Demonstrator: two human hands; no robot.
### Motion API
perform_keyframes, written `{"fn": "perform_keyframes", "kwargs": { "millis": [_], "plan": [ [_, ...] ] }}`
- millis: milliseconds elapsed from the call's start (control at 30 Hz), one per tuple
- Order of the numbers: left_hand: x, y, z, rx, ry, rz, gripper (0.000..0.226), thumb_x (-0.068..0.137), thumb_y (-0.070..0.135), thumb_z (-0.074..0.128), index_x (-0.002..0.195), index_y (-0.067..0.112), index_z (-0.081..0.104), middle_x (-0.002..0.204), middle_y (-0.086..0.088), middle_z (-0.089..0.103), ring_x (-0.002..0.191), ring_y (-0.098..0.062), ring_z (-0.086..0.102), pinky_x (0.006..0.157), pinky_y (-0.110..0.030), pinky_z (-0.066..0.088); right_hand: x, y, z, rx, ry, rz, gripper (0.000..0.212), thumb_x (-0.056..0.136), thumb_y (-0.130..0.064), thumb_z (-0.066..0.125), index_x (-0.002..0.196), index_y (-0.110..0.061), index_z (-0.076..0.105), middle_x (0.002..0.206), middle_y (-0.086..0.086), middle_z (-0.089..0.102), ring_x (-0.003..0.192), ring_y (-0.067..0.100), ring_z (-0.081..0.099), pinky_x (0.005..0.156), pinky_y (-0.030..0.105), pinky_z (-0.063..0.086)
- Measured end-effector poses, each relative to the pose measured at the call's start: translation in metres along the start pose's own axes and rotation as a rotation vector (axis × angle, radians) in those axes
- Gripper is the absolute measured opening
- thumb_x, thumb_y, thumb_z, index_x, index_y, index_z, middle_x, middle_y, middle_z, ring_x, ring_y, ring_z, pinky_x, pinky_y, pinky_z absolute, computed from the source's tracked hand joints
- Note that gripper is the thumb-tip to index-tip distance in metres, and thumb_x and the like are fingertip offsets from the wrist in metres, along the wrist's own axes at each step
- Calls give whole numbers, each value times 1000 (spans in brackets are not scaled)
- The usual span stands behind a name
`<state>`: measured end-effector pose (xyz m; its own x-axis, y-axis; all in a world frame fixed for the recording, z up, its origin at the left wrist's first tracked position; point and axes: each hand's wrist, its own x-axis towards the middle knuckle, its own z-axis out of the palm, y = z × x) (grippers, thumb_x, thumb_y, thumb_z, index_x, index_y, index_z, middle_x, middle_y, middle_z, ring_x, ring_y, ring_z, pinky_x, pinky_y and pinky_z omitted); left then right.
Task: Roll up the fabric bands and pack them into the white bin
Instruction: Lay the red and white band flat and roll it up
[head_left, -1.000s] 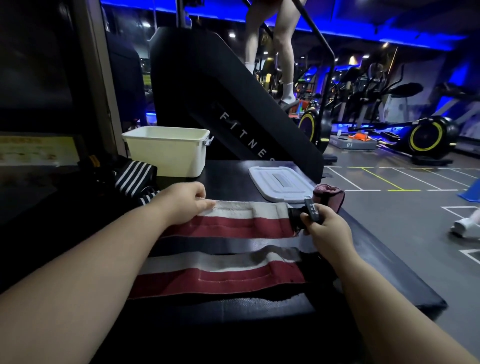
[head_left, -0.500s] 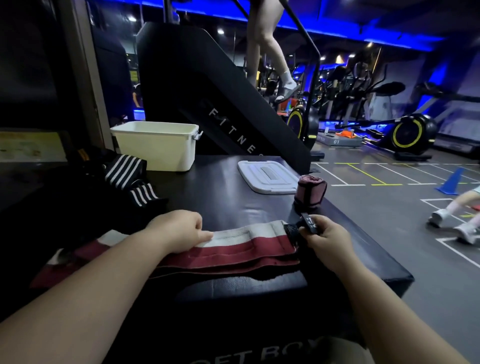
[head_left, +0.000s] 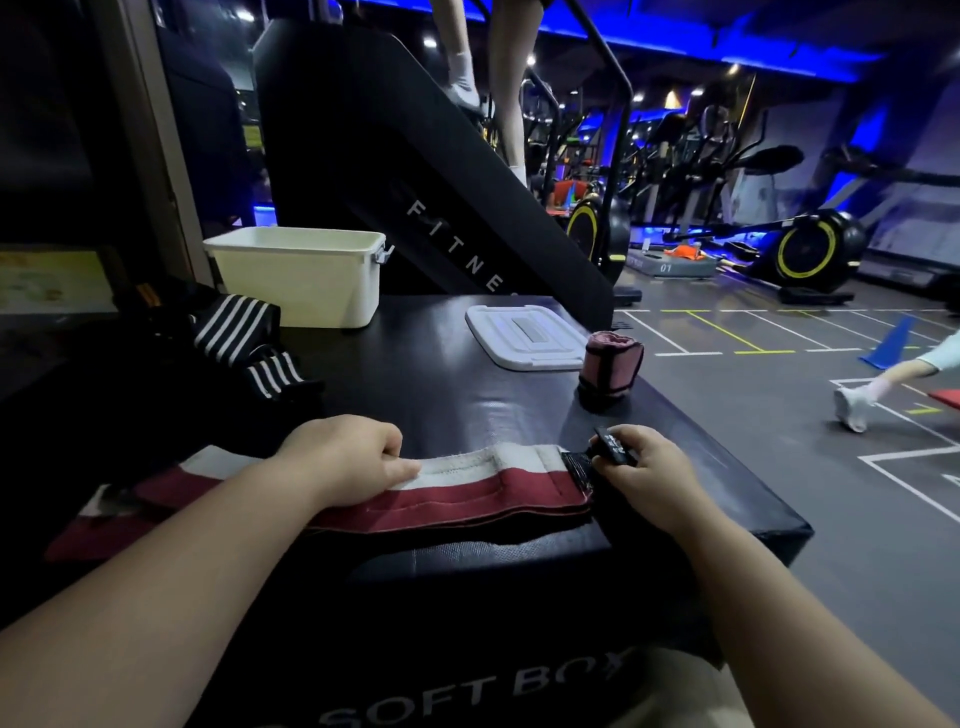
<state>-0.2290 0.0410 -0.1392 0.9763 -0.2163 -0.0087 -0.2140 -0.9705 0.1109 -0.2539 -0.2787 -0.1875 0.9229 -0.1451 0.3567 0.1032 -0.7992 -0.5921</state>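
A red and white fabric band (head_left: 467, 493) lies flat along the near edge of the black soft box (head_left: 467, 395). My left hand (head_left: 348, 457) rests on its white stripe with fingers curled, pinching the far edge. At the band's right end my right hand (head_left: 644, 467) pinches the black tab (head_left: 613, 446). A rolled pink band (head_left: 610, 366) stands upright to the right. Black bands with white stripes (head_left: 244, 332) lie heaped at the left. The white bin (head_left: 301, 275) stands open at the back left.
The bin's white lid (head_left: 524, 338) lies flat behind the rolled band. A black stair machine (head_left: 415, 171) with a person's legs on it rises behind the box. To the right, the box edge drops to the gym floor, where another person's foot (head_left: 852, 405) shows.
The band has come toward the near edge and now lies as one folded strip instead of two spread rows. Both hands moved nearer with it, keeping their hold. The camera tilted up.
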Motion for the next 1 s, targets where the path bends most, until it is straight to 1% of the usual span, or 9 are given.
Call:
{"fn": "perform_keyframes", "kwargs": {
  "millis": [133,300,433,533,667,767,833,900,1000],
  "plan": [
    [0,3,0,97,11,8,41,89,64,46,77,26,48,79,10,56,80,-14,53,65,-30,38,-1,0,-3,-39,-32,-29,17,80,-16,72,97,-16,71,91,-2,61,96,21,58,78,28,39],
    [6,31,-5,2,126,189,15,88,37,54,101,30,50,114,6,55,112,-21,49,92,-35,41,-3,1,-2,-40,-63,8,30,82,-24,72,111,-26,66,103,-5,62,101,16,57,82,23,37],
    [14,81,10,-378,82,306,36,88,54,48,116,33,56,126,5,57,122,-20,48,103,-38,40,-7,1,-3,64,-67,12,46,83,-23,74,123,-38,58,107,-13,59,102,7,55,87,20,36],
    [12,104,25,-323,-22,379,52,89,64,46,132,35,49,138,6,51,133,-20,39,110,-42,32,-6,2,-3,37,-60,-30,41,82,-21,75,119,-36,64,107,-9,59,106,10,55,90,20,35],
    [12,104,38,-197,-35,448,56,86,68,50,134,39,43,138,14,47,131,-19,34,107,-44,26,-4,8,-3,-50,-50,-32,37,81,-33,75,117,-35,65,95,-13,53,102,13,55,87,23,37],
    [12,101,44,-175,-30,445,59,85,68,50,137,43,37,144,13,39,133,-19,30,110,-45,21,-5,13,-6,-76,-71,-17,36,80,-49,71,114,-39,63,98,-12,51,100,9,52,91,27,40],
    [11,103,46,-153,2,449,59,85,67,51,136,42,36,142,12,40,131,-20,32,109,-44,22,-3,12,-8,-31,-85,6,22,84,-54,62,104,-43,62,99,-11,53,100,7,52,92,27,39],
    [10,104,46,-149,30,448,59,85,67,52,136,43,37,140,12,43,128,-21,35,108,-43,24,0,11,-8,-10,-77,21,13,91,-48,55,98,-41,64,98,-10,53,103,10,53,91,27,38],
    [11,102,48,-154,44,445,60,84,68,52,137,44,36,139,11,45,128,-21,36,108,-43,24,5,14,-7,-88,-75,30,18,96,-29,54,106,-27,70,100,-7,53,112,14,52,93,24,36]
  ]
}}
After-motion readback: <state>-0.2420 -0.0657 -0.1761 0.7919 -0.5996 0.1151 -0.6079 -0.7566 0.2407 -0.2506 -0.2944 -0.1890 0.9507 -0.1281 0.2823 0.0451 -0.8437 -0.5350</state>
